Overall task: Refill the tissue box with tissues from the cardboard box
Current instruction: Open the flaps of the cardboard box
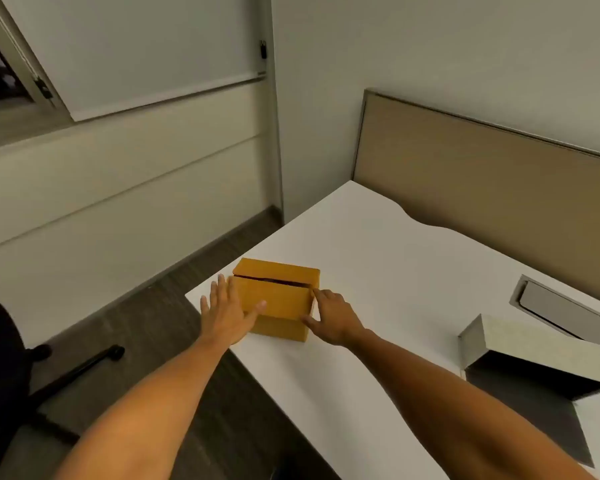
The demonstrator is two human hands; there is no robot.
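Observation:
A small brown cardboard box (280, 293) stands near the left corner of the white desk (388, 271). Its top flaps are almost closed, with a dark slit between them. My left hand (226, 315) lies flat with spread fingers against the box's left side and near flap. My right hand (333, 315) touches the box's right corner with thumb and forefinger. A grey tissue box (534, 358) lies on the desk at the right, its open dark side facing me. No tissues are visible.
A beige partition (482, 181) runs along the desk's far edge. A grey cable flap (565, 308) is set into the desk behind the tissue box. A black office chair (11, 368) stands on the floor at the left, below the window wall.

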